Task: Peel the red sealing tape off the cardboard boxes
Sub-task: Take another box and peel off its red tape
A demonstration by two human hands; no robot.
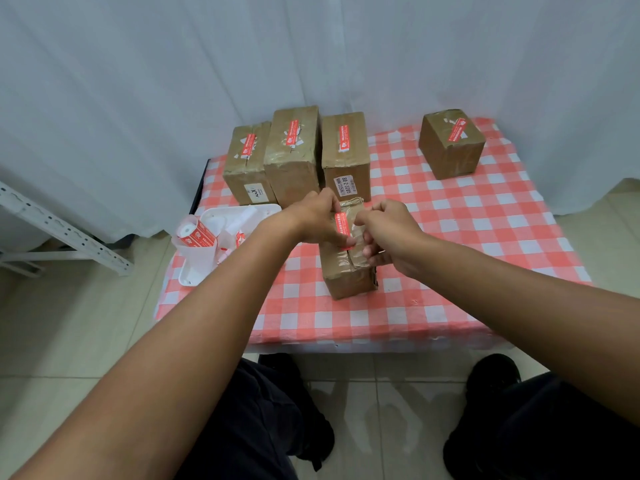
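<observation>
Steadying box (348, 268) w/ left hand (320, 220) pressing tape (343, 225); right hand (388, 233) pinches tape end at 6 o'clock to peel.

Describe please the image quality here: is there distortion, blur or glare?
Head view: wide-angle bending stretches the forearms and curves the table edges; lighting is soft and even, with faint reflections on the floor tiles; small print on the red tape is too blurred to read.
</observation>
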